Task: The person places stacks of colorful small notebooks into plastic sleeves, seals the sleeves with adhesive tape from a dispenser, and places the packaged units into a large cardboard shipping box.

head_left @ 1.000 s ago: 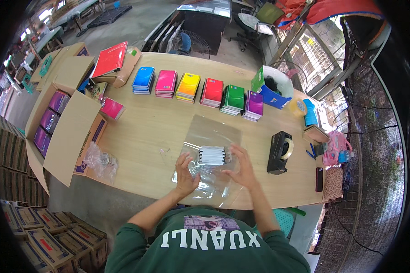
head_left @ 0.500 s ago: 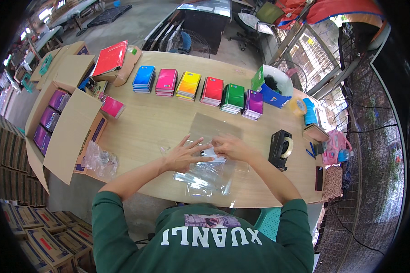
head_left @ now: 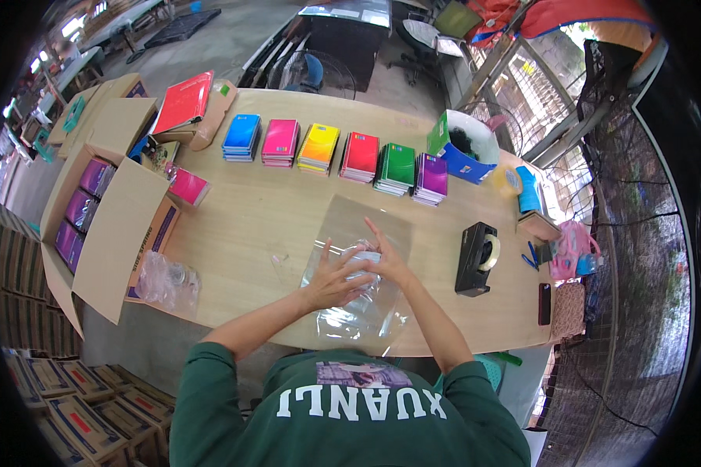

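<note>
Both hands meet over clear plastic bags (head_left: 350,321) lying flat on the table near my body. My left hand (head_left: 336,282) is open, its fingers spread across the plastic and a small whitish piece (head_left: 366,258). My right hand (head_left: 389,263) rests against that piece from the other side, with the index finger stretched out and the thumb toward my left hand. The fingertips overlap, so I cannot make out what the whitish piece is. Beyond the hands, a clear sheet (head_left: 349,214) lies on the wood.
Stacks of small notebooks in blue (head_left: 241,136), pink, yellow, red (head_left: 360,154), green and purple (head_left: 431,177) stand in a row at the back. A black tape dispenser (head_left: 475,257) sits right. An open carton (head_left: 125,233) and crumpled plastic (head_left: 166,282) are left.
My right hand has gone from a pinch to an outstretched index finger. My left hand has shifted right and nearer, against the right one. The plastic bags have moved slightly right.
</note>
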`<state>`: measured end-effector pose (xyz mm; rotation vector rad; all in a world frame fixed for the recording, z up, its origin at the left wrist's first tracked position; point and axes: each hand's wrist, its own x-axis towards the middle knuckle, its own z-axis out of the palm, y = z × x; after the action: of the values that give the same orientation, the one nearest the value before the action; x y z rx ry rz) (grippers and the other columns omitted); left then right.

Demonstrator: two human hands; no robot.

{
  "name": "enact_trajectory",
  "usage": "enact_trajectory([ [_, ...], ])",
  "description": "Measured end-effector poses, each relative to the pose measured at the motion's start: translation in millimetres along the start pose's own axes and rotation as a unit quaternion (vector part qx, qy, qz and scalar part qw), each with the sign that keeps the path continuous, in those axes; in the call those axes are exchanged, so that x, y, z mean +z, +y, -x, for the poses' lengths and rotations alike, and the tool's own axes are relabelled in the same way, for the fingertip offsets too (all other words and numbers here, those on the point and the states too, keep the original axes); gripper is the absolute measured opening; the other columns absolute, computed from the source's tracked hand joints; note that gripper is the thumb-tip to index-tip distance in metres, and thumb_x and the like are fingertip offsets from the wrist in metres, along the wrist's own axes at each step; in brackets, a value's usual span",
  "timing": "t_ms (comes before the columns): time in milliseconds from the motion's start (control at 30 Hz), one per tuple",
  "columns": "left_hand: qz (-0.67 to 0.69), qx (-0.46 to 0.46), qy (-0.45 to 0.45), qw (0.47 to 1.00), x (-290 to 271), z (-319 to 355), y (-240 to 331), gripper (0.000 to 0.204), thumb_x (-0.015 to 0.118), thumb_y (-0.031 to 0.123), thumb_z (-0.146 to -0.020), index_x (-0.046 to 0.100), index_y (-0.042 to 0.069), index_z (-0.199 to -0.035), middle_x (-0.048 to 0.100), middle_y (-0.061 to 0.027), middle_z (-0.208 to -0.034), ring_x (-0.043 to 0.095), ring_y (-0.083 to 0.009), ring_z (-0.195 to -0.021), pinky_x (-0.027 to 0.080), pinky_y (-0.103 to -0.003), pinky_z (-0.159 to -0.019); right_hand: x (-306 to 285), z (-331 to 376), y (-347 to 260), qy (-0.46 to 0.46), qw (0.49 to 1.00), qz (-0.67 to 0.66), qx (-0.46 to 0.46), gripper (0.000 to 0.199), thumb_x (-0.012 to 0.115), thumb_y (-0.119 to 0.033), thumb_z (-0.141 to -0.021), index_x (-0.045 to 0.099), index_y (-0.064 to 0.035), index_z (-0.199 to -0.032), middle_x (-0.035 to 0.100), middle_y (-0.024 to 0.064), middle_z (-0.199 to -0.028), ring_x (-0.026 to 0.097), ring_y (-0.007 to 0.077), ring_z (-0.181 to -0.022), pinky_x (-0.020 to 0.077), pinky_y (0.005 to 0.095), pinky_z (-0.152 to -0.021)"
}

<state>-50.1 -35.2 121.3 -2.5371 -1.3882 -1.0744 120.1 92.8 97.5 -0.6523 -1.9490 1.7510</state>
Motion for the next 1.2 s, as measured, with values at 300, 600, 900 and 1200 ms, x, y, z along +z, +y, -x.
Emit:
enact_trajectory([
  [300,0.152,-0.185,0.130,0.962,-60,-16,36,0.025,0.081,0.023,-0.072,0.068,0.015,-0.092,0.056,-0.0075,-0.123,0.049,-0.0266,-0.123,0.018,-0.062,-0.112,-4,0,-8,-0.020,0.996,-0.058,0.064,0.108,0.082,-0.015,-0.073,0.013,-0.0173,-0.156,0.061,0.0120,-0.116,0.059,0.0193,-0.105,0.0466,0.0346,-0.092],
  [600,0.104,-0.226,0.108,0.963,-50,-16,47,0.046,0.082,0.028,-0.069,0.061,0.022,-0.110,0.039,-0.0200,-0.138,0.037,-0.0349,-0.130,0.021,-0.061,-0.109,-6,-2,-6,-0.021,0.994,-0.084,0.061,0.105,0.080,-0.012,-0.072,0.016,-0.0167,-0.155,0.057,0.0161,-0.124,0.058,0.0236,-0.110,0.0460,0.0374,-0.097],
  [900,0.094,-0.188,0.111,0.971,-32,2,34,0.028,0.080,0.028,-0.071,0.069,0.016,-0.093,0.043,-0.0134,-0.137,0.038,-0.0345,-0.130,0.021,-0.065,-0.107,-8,3,-8,-0.012,0.995,-0.079,0.057,0.102,0.078,-0.008,-0.072,0.018,-0.0149,-0.155,0.064,0.0138,-0.108,0.060,0.0200,-0.103,0.0463,0.0340,-0.092],
  [1200,0.115,-0.206,0.067,0.969,6,-13,1,0.035,0.080,0.021,-0.071,0.065,0.008,-0.099,0.044,-0.0187,-0.132,0.045,-0.0373,-0.122,0.036,-0.053,-0.103,-13,-3,8,-0.008,0.995,-0.097,0.005,0.091,0.080,-0.013,-0.074,0.031,-0.0139,-0.150,0.063,0.0125,-0.111,0.060,0.0198,-0.103,0.0468,0.0345,-0.093],
])
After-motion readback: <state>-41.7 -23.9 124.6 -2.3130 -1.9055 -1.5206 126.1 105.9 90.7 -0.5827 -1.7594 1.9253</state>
